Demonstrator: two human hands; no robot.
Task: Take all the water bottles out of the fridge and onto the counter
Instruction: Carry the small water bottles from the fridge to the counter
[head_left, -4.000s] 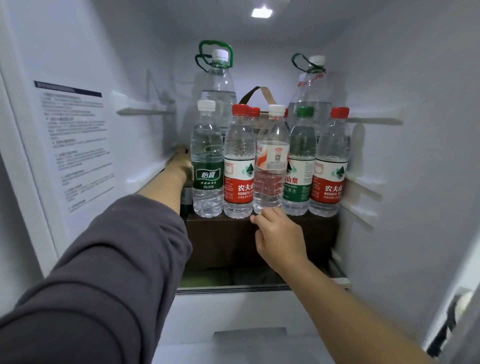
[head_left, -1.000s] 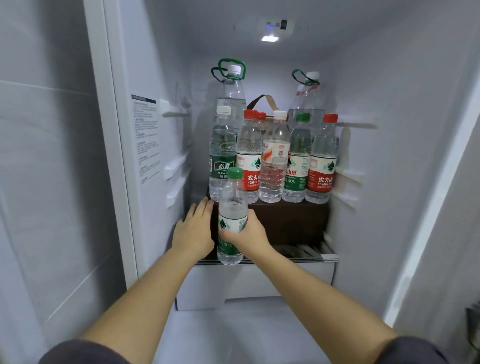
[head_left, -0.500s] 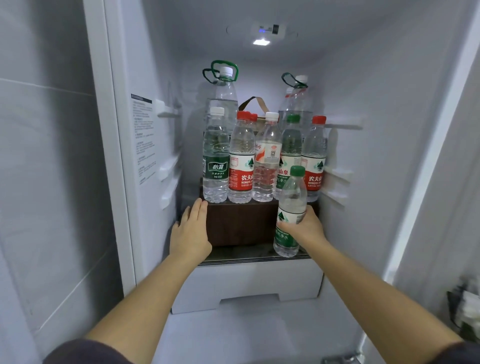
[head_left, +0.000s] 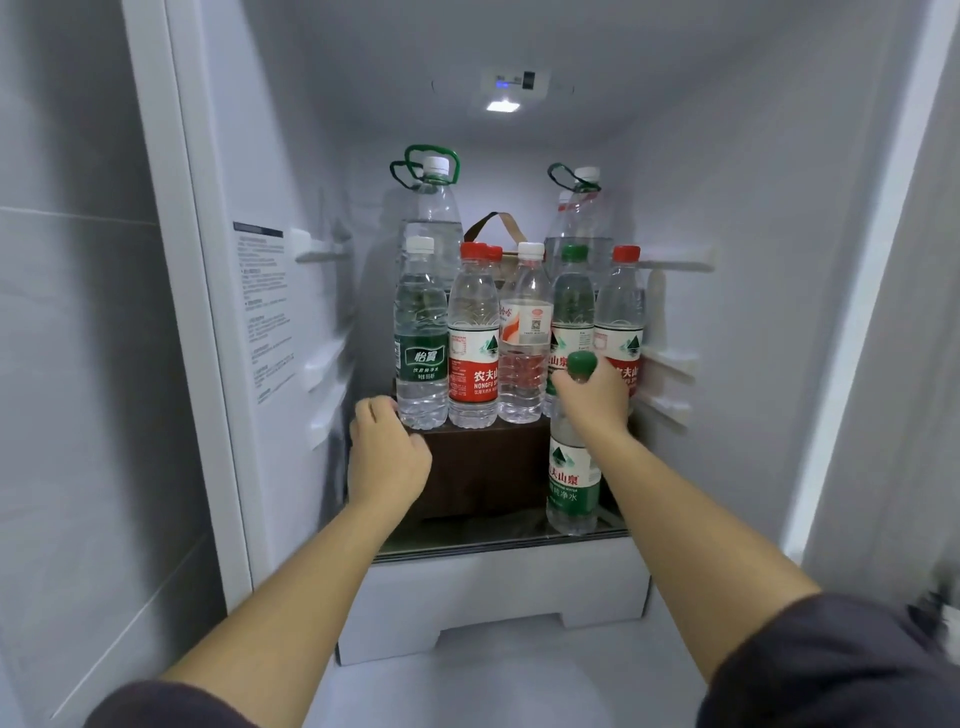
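While the left hand (head_left: 387, 457) rests, fingers loosely curled, on a dark brown box (head_left: 483, 467), the right hand (head_left: 595, 402) clamps its fingers round the neck of a clear green-capped plastic water bottle (head_left: 571, 486) standing on the fridge's glass shelf (head_left: 467, 541).

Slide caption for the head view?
Right hand grips a green-capped bottle by its neck; left hand beside the brown box.
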